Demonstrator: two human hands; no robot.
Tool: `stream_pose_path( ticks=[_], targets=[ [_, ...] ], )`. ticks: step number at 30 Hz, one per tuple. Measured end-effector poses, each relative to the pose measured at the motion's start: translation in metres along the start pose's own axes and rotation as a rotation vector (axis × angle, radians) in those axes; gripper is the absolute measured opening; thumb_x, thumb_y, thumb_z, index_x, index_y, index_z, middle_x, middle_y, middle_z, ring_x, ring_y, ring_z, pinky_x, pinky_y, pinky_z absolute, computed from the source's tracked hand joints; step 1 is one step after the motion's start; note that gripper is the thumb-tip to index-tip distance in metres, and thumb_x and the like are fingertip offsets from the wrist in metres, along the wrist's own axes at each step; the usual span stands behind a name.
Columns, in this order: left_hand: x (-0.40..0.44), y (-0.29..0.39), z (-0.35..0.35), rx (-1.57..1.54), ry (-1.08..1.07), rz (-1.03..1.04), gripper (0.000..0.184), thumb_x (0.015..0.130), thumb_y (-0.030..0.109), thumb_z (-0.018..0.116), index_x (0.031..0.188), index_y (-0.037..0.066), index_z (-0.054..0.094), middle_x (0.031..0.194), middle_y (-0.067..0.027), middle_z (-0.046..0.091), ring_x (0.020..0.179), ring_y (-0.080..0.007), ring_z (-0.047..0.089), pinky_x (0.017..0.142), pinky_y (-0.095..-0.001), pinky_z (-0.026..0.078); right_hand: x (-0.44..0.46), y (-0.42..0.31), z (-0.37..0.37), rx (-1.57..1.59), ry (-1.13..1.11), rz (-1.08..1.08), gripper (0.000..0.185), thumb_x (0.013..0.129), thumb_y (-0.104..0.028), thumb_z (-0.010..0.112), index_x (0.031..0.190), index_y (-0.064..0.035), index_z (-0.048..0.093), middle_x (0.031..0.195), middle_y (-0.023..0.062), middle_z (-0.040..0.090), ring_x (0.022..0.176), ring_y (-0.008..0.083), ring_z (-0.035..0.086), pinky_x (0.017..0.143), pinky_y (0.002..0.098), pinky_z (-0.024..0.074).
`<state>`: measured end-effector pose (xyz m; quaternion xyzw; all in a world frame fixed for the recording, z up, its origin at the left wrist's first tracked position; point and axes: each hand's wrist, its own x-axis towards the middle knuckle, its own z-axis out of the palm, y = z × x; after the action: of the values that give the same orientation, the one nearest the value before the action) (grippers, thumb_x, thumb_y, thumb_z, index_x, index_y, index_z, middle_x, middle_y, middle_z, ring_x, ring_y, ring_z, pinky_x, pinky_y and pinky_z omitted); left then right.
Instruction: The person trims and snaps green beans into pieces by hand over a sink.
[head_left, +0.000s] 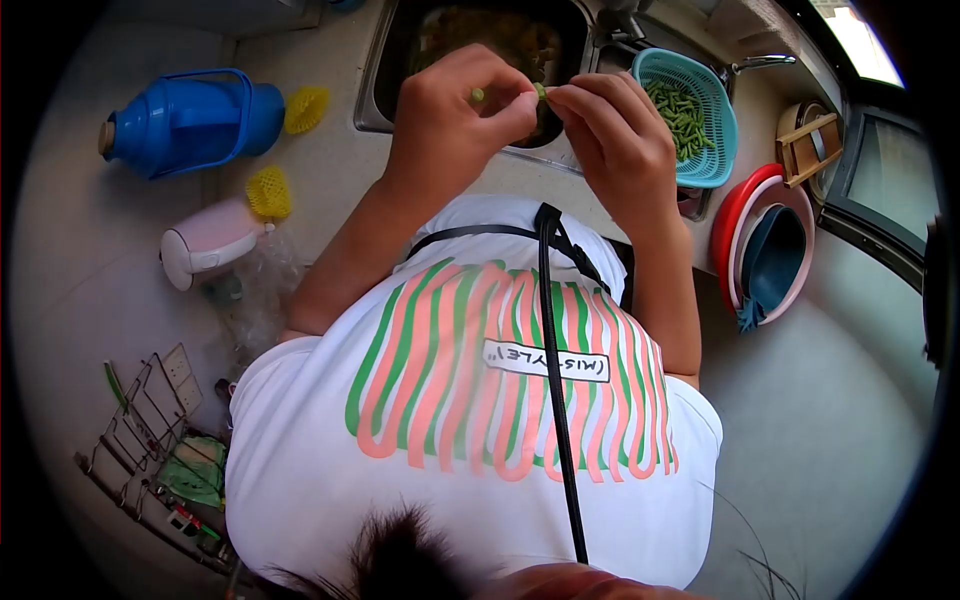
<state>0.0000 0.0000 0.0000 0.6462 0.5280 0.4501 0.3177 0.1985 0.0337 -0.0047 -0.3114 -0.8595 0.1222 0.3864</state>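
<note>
A person in a white T-shirt (400, 510) stands at a kitchen counter (300, 205), both bare hands raised over the near edge of a metal sink (372, 105). The left hand (455, 100) has thumb and forefinger pinched together on a slim green bean (541, 91). The right hand (622, 130) meets it with thumb and fingertips closed on the bean's right-hand part, leaving hardly any gap. Fingers hide much of the bean; green shows at either side of the left fingertips. From here its long axis seems to run left to right, roughly along the counter's near edge, one end toward each hand. I cannot tell which end is the stem. Right of the sink, toward the counter's right end, a turquoise basket (727, 135) holds a heap of green pieces (678, 118).
</note>
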Motion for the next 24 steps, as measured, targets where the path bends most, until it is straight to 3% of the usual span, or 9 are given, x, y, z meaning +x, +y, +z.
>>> stream_pose_path(
  ticks=[5,9,11,13,16,19,21,23,24],
  targets=[
    [-0.003,0.0,0.0,-0.241,-0.034,-0.161,0.01,0.092,0.011,0.07,0.092,0.001,0.071,0.085,0.0002,0.066,0.075,-0.0063,0.059,0.067,-0.0219,0.047,-0.01,-0.011,0.002,0.324,0.064,0.281,0.018,0.088,0.007,0.072,0.104,0.0,0.069,0.1,0.0072,0.068,0.083,0.0158,0.066,0.069,0.0274,0.0536],
    [-0.003,-0.01,0.001,-0.232,-0.033,-0.235,0.015,0.094,0.017,0.069,0.094,0.002,0.071,0.085,0.0,0.066,0.078,-0.0065,0.059,0.071,-0.0238,0.048,-0.017,-0.012,0.0,0.655,0.323,0.499,0.007,0.094,0.002,0.07,0.101,0.0025,0.07,0.1,0.0045,0.069,0.085,0.0099,0.066,0.072,0.0206,0.0518],
    [-0.001,-0.025,0.002,-0.213,-0.023,-0.259,0.018,0.095,0.02,0.068,0.096,0.002,0.07,0.087,-0.0002,0.066,0.08,-0.0067,0.059,0.073,-0.0245,0.048,-0.024,-0.002,-0.011,0.631,0.516,0.6,0.008,0.095,-0.002,0.071,0.102,0.001,0.073,0.102,0.0061,0.071,0.088,0.01,0.068,0.075,0.0209,0.0536],
    [0.0,-0.033,0.001,-0.258,-0.035,-0.239,0.019,0.096,0.022,0.069,0.099,0.003,0.07,0.089,-0.0001,0.067,0.083,-0.0068,0.059,0.075,-0.0244,0.047,-0.034,0.017,-0.028,0.274,0.658,0.727,0.017,0.094,-0.005,0.072,0.11,-0.0018,0.075,0.102,0.0076,0.074,0.089,0.0116,0.07,0.077,0.022,0.0555],
    [0.001,-0.031,0.001,-0.213,-0.042,-0.191,0.02,0.096,0.022,0.069,0.101,0.003,0.069,0.09,0.0002,0.065,0.085,-0.0074,0.059,0.076,-0.0238,0.047,-0.052,0.048,-0.051,-0.222,0.471,0.732,0.029,0.093,-0.01,0.074,0.121,-0.0034,0.074,0.103,0.0092,0.076,0.09,0.016,0.072,0.08,0.0266,0.058],
    [0.006,-0.024,0.001,-0.078,-0.079,-0.135,0.018,0.094,0.018,0.071,0.102,0.002,0.067,0.092,-0.0015,0.063,0.087,-0.0097,0.06,0.076,-0.025,0.048,-0.059,0.047,-0.053,-0.133,0.299,0.818,0.029,0.093,-0.013,0.074,0.121,-0.0057,0.074,0.108,0.0095,0.075,0.092,0.0167,0.072,0.083,0.0277,0.0582],
    [0.007,-0.022,0.005,0.023,-0.099,-0.067,0.019,0.092,0.015,0.072,0.105,0.002,0.066,0.096,-0.0042,0.061,0.089,-0.0128,0.061,0.078,-0.027,0.05,-0.052,0.036,-0.038,0.204,0.268,0.657,0.026,0.094,-0.01,0.073,0.12,-0.0079,0.075,0.109,0.0081,0.073,0.093,0.0153,0.071,0.079,0.0262,0.0565],
    [0.007,-0.025,0.015,0.127,-0.103,0.031,0.024,0.09,0.011,0.073,0.11,0.002,0.064,0.103,-0.0076,0.059,0.091,-0.0172,0.063,0.08,-0.0296,0.053,-0.023,0.01,-0.025,0.273,0.118,0.404,0.026,0.089,-0.008,0.077,0.115,-0.006,0.075,0.104,0.006,0.071,0.089,0.0154,0.069,0.073,0.0267,0.0546],
    [0.005,-0.027,0.019,0.181,-0.119,0.092,0.037,0.087,0.006,0.074,0.121,0.003,0.058,0.114,-0.0116,0.056,0.096,-0.0233,0.064,0.083,-0.0331,0.056,-0.011,-0.003,-0.02,0.223,0.017,0.318,0.026,0.088,-0.007,0.077,0.114,-0.0045,0.073,0.104,0.0074,0.07,0.087,0.0168,0.069,0.072,0.0271,0.0545]
  ],
)
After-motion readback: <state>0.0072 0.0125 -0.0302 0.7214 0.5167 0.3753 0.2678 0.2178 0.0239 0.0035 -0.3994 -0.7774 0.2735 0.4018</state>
